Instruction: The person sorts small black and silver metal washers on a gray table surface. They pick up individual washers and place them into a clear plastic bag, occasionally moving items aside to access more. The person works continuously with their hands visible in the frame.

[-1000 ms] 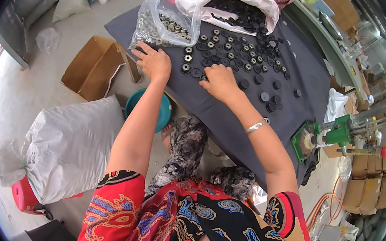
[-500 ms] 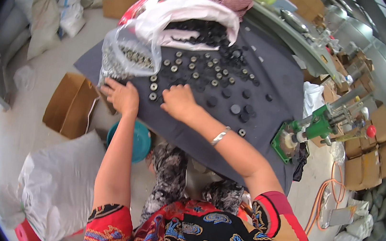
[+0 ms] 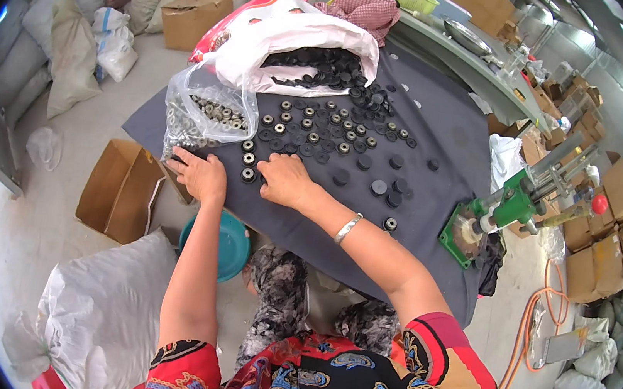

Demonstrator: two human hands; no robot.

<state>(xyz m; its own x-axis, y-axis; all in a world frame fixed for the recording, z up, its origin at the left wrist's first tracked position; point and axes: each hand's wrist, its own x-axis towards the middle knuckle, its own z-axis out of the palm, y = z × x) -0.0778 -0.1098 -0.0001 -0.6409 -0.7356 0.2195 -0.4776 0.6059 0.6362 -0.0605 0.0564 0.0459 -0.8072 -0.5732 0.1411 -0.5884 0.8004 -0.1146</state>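
At the table's left edge my left hand rests with its fingers spread, just below a clear plastic bag of small metal rings. My right hand is over the dark cloth, fingers curled down and closed; whatever they hold is hidden. Between the hands stands a short column of black discs with metal rings. Beyond my right hand lie several more ringed discs and plain black discs. A white and red sack lies on its side, spilling black discs.
A green hand press with a red knob stands at the table's right edge. Below the left edge are an open cardboard box, a teal basin and a full white sack. An orange hose lies on the floor at right.
The view has tilted slightly, so the table sits lower in the picture. Both hands stay at nearly the same places by the bag and the column of discs.
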